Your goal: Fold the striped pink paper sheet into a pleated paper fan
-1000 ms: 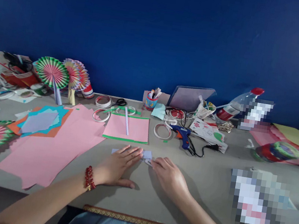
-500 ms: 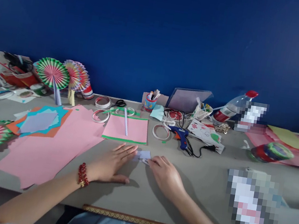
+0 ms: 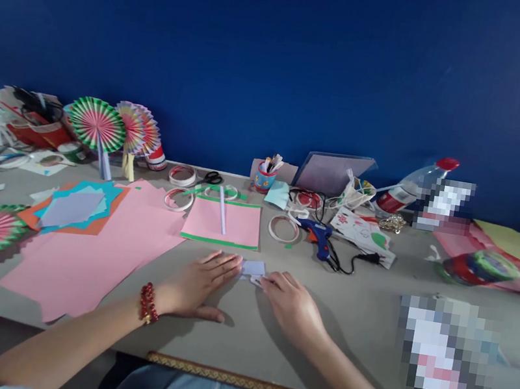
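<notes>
My left hand point(image 3: 201, 280) lies flat and open on the table, its fingertips touching a small lilac piece of paper point(image 3: 254, 267). The red bead bracelet point(image 3: 148, 304) circles my left wrist. Opposite it, my right hand point(image 3: 294, 308) is closed, thumb and fingers pinched at a small white piece point(image 3: 257, 281) by the paper's near right edge. What this piece is, I cannot make out; the fingers partly hide it. Just behind my hands lies a pink sheet point(image 3: 202, 215) with green edges, and a narrow lilac strip point(image 3: 222, 211) rests across it.
Beyond my right hand are a blue glue gun point(image 3: 317, 233) with its cord and a tape roll point(image 3: 283, 228). Black scissors point(image 3: 212, 178) lie farther back. Large pink paper point(image 3: 96, 260), folded paper fans point(image 3: 97, 124) and cut shapes fill the left. A tilted bottle point(image 3: 403, 191) leans right.
The whole view has shifted slightly, so things sit a little farther right. Both hands keep nearly the same pose at the lilac paper.
</notes>
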`<state>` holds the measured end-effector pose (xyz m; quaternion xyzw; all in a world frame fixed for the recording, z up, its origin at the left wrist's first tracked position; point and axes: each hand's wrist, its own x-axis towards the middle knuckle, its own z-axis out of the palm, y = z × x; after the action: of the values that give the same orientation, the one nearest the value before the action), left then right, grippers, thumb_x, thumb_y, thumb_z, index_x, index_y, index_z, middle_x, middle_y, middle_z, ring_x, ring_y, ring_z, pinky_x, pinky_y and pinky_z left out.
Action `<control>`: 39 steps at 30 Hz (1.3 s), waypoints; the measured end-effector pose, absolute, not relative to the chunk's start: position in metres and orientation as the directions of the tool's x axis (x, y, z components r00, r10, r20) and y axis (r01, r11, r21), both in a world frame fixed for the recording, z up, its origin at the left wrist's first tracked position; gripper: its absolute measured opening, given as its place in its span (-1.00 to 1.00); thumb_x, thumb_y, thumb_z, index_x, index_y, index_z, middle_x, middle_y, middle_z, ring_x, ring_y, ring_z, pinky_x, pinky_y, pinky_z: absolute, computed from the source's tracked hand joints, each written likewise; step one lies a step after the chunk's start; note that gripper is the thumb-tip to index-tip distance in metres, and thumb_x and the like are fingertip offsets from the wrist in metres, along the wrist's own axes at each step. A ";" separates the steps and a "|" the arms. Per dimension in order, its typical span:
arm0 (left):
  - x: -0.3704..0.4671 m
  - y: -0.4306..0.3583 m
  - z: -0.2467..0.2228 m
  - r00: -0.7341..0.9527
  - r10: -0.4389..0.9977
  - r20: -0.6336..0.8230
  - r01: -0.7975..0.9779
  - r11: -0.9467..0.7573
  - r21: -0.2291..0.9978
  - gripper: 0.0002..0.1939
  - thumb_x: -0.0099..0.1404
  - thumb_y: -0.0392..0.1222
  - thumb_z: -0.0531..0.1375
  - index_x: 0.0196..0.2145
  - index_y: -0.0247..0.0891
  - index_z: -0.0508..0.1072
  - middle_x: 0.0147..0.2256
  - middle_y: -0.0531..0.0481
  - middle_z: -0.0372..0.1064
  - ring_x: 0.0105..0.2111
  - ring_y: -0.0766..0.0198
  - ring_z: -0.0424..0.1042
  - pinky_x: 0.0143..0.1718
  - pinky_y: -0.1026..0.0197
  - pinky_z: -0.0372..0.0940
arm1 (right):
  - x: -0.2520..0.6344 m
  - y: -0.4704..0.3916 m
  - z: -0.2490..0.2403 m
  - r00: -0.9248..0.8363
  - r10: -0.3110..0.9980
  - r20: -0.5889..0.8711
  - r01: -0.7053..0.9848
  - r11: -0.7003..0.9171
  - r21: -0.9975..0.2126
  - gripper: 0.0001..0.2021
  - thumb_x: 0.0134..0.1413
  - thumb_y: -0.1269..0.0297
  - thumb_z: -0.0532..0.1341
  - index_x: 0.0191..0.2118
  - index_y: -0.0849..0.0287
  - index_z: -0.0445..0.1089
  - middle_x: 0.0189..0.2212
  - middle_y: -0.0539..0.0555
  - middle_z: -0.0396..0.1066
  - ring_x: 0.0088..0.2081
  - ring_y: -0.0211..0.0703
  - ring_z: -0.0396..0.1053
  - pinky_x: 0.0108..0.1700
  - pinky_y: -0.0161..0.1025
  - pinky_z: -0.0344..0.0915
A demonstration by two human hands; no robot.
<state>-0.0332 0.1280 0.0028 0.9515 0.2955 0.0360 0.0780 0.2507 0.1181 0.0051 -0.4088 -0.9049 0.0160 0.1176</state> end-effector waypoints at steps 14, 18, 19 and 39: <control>-0.035 0.129 0.000 0.827 0.562 0.028 0.551 -0.818 0.163 0.03 0.35 0.47 -0.08 0.46 -0.30 -0.31 0.44 -0.25 -0.25 0.43 -0.05 -0.21 0.42 -0.08 -0.29 | 0.244 0.116 0.009 -0.637 0.748 0.184 0.737 0.662 -0.138 -0.78 0.27 0.50 0.15 -0.05 0.19 0.47 -0.19 0.14 0.47 -0.18 -0.04 0.35 -0.16 -0.17 0.32; -0.034 0.129 0.001 0.825 0.564 0.011 0.555 -0.816 0.161 0.03 0.35 0.46 -0.10 0.46 -0.32 -0.31 0.44 -0.26 -0.26 0.43 -0.04 -0.21 0.42 -0.08 -0.31 | 0.241 0.115 0.003 -0.635 0.747 0.197 0.738 0.662 -0.131 -0.78 0.27 0.49 0.16 -0.03 0.20 0.46 -0.17 0.13 0.48 -0.17 -0.06 0.35 -0.14 -0.19 0.31; -0.033 0.129 0.001 0.826 0.564 0.004 0.556 -0.815 0.164 0.02 0.36 0.46 -0.10 0.46 -0.32 -0.31 0.44 -0.26 -0.26 0.43 -0.04 -0.21 0.42 -0.08 -0.31 | 0.241 0.114 0.002 -0.638 0.745 0.195 0.736 0.664 -0.129 -0.78 0.27 0.48 0.17 -0.02 0.20 0.46 -0.17 0.13 0.48 -0.17 -0.06 0.35 -0.14 -0.19 0.31; -0.049 0.122 0.005 0.807 0.590 -0.015 0.587 -0.799 0.134 0.01 0.35 0.46 -0.08 0.46 -0.27 -0.31 0.44 -0.22 -0.28 0.43 0.00 -0.20 0.41 -0.06 -0.27 | 0.236 0.114 0.009 -0.627 0.757 0.185 0.745 0.652 -0.144 -0.78 0.27 0.49 0.17 -0.04 0.20 0.47 -0.18 0.14 0.48 -0.18 -0.07 0.36 -0.16 -0.20 0.31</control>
<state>-0.0485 0.1215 0.0052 0.9482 0.3103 0.0137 0.0664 0.2364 0.1137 0.0090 -0.4164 -0.9015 0.0269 0.1151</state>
